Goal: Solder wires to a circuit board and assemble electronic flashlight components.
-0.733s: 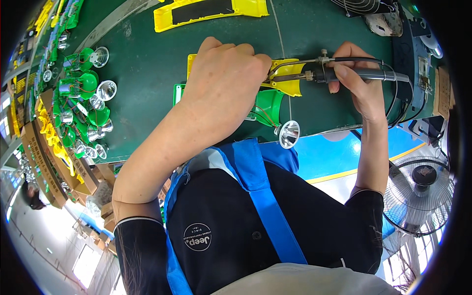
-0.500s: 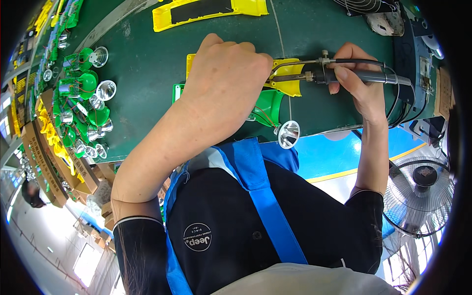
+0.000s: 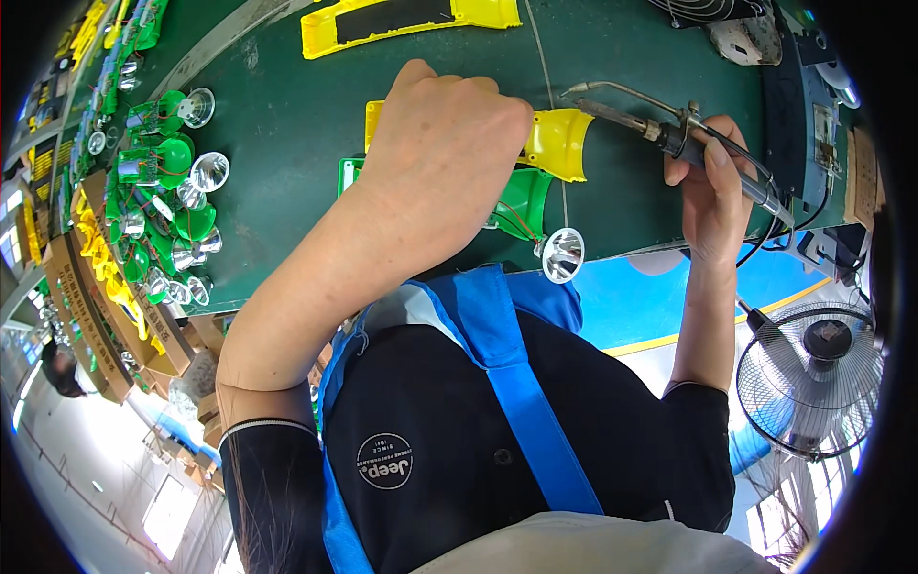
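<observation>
My right hand is closed round a soldering iron with a thin metal feed tube beside its tip. The tip points left and is apart from the yellow plastic housing. Over that housing lies my left hand, its fingers bent down and hidden behind the back of the hand; what they grip cannot be made out. Just nearer than the yellow housing is a green housing, partly under the left hand. Thin red wires join it to a silver reflector cup at the table's near edge.
Another yellow housing with a black panel lies at the far side of the green table. Several green housings with reflectors stand along the left. A soldering station is at right; a fan stands beyond the near-right edge.
My right hand has drawn the soldering iron right and back from the yellow housing, and its tip has tilted upward. The left hand stays almost where it was.
</observation>
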`<state>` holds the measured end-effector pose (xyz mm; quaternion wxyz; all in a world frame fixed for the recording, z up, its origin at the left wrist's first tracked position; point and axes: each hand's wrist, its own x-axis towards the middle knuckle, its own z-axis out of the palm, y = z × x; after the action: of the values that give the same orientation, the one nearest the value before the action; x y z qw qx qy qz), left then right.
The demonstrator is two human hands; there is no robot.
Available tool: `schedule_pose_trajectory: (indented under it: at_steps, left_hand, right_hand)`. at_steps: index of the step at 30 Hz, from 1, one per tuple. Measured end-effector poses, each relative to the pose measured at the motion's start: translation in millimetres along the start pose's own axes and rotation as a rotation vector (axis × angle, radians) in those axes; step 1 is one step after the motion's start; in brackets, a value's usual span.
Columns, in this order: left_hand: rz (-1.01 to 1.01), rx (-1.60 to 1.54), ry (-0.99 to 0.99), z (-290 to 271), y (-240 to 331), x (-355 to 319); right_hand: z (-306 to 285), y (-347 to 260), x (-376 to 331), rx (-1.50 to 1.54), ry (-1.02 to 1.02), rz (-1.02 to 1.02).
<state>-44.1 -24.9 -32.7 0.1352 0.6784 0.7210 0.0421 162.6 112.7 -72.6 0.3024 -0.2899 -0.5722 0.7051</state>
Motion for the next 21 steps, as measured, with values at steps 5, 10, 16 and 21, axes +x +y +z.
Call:
schedule_pose_trajectory:
  at_steps: [5,10,16,21]
  left_hand:
    - [0.039,0.012,0.111,4,-1,-1]
    - [0.005,0.020,0.046,5,-1,0]
    - [0.050,0.008,0.112,9,-3,-1]
    - [0.088,0.047,0.150,13,-2,-2]
  right_hand:
    - [-2,-3,-2,-0.106,-0.038,0.025]
    - [3,-3,-3,-0.072,0.012,-0.002]
    - [1,3,-15,-0.069,0.003,-0.021]
    - [2,9,-18,-0.008,0.067,-0.043]
